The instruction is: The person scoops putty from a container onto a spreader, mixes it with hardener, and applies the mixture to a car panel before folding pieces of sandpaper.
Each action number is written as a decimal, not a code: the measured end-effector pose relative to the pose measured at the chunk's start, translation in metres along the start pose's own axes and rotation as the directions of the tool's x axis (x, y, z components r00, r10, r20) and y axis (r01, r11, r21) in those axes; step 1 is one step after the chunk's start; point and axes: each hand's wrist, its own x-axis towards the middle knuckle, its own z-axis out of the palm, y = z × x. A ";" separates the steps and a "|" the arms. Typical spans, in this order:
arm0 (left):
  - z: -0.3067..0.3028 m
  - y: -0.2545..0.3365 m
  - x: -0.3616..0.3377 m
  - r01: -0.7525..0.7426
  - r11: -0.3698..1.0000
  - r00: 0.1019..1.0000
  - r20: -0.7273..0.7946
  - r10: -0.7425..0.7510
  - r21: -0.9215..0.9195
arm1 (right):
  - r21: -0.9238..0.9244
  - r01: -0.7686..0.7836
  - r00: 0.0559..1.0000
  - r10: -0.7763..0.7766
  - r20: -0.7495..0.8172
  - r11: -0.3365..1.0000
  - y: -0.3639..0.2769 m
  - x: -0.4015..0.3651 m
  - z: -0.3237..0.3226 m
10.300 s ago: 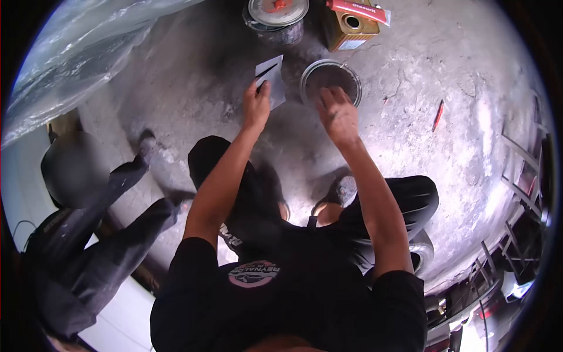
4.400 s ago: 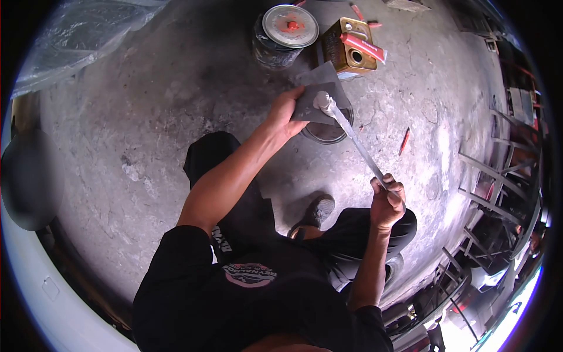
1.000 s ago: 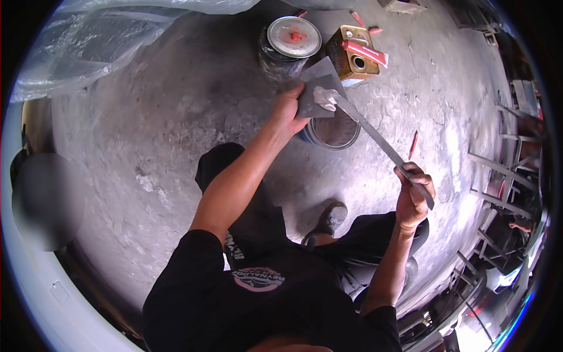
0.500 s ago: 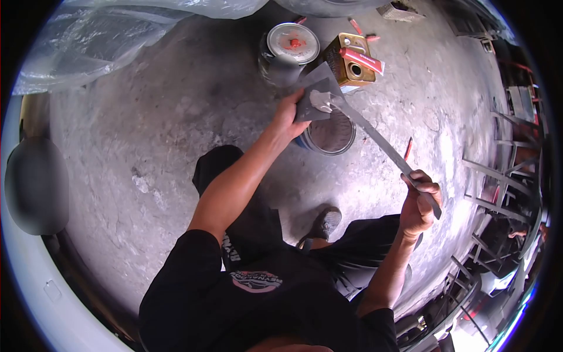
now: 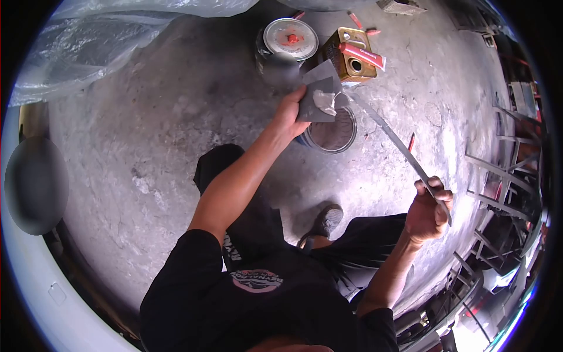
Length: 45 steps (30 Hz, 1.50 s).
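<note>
My left hand (image 5: 291,112) grips the left edge of a dark grey flat plate (image 5: 314,111), its thumb on top. A lump of pale paste (image 5: 324,102) lies on the plate. My right hand (image 5: 431,211) is closed around the lower end of a long, thin metal strip (image 5: 394,138). The strip's far end carries some paste and is just off the plate's right edge. Below the plate stands an open round can (image 5: 332,134), partly covered by it.
A lidded can (image 5: 291,40) with a red blob on top stands beyond the plate. Beside it, a red tube (image 5: 362,56) lies on a rectangular tin (image 5: 347,38). Metal frames (image 5: 498,167) line the right side; plastic sheeting (image 5: 99,53) hangs at upper left.
My right hand has moved right and slightly up, drawing the strip's far end off the paste and past the plate's edge. My left hand and the plate have barely shifted.
</note>
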 end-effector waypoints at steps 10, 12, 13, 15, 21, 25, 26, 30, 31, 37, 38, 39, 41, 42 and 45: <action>-0.011 0.005 0.009 -0.146 0.986 0.989 0.008 0.146 0.078 | -0.006 0.015 0.998 -0.016 -0.054 1.000 -0.001 -0.010 -0.007; -0.012 0.014 0.006 -0.201 0.972 0.978 -0.033 0.206 0.122 | -0.087 0.001 0.998 -0.006 -0.056 0.996 0.015 -0.011 -0.015; -0.005 0.022 0.000 -0.233 0.964 0.968 -0.066 0.243 0.126 | -0.181 -0.070 0.991 0.049 -0.123 0.981 0.025 -0.013 -0.016; -0.013 0.028 0.000 -0.321 0.937 0.944 -0.029 0.328 0.138 | -0.288 -0.240 0.952 0.168 -0.255 0.927 0.053 -0.017 -0.011; 0.000 0.030 -0.018 -0.254 0.953 0.967 0.034 0.252 0.165 | -0.595 -0.520 0.836 0.509 -0.206 0.613 0.139 -0.019 -0.003; 0.001 0.029 -0.027 -0.192 0.972 0.981 0.063 0.185 0.132 | -0.818 -0.212 0.970 0.012 -0.243 0.535 0.111 -0.029 -0.008; 0.001 0.029 -0.028 -0.180 0.976 0.982 0.078 0.171 0.119 | -0.851 -0.184 0.970 -0.046 -0.237 0.491 0.097 -0.027 -0.007; 0.013 0.019 -0.039 -0.115 0.986 0.987 0.128 0.099 0.122 | -0.732 -0.246 0.969 0.157 -0.189 0.635 0.095 -0.015 0.065; 0.014 0.013 -0.042 -0.102 0.988 0.985 0.149 0.084 0.120 | -0.668 -0.324 0.945 0.263 -0.195 0.669 0.115 -0.012 0.076; 0.003 -0.001 -0.051 -0.069 0.995 0.976 0.210 0.053 0.073 | -0.415 -0.365 0.930 0.341 -0.133 0.833 0.205 0.027 0.089; 0.003 0.003 -0.053 -0.074 0.994 0.974 0.222 0.053 0.084 | -0.328 -0.366 0.931 0.333 -0.152 0.871 0.208 0.029 0.085; 0.004 0.005 -0.053 -0.074 0.993 0.971 0.235 0.049 0.096 | -0.239 -0.361 0.929 0.325 -0.176 0.901 0.205 0.032 0.087; 0.002 0.011 -0.053 -0.074 0.991 0.977 0.209 0.050 0.108 | -0.226 -0.400 0.909 0.352 -0.223 0.888 0.184 0.036 0.084; 0.001 0.014 -0.052 -0.072 0.990 0.982 0.183 0.049 0.122 | -0.209 -0.436 0.886 0.376 -0.272 0.875 0.171 0.039 0.084; 0.009 0.013 -0.056 -0.074 0.980 0.975 0.219 0.033 0.183 | -0.157 -0.401 0.889 0.343 -0.303 0.902 0.161 0.044 0.081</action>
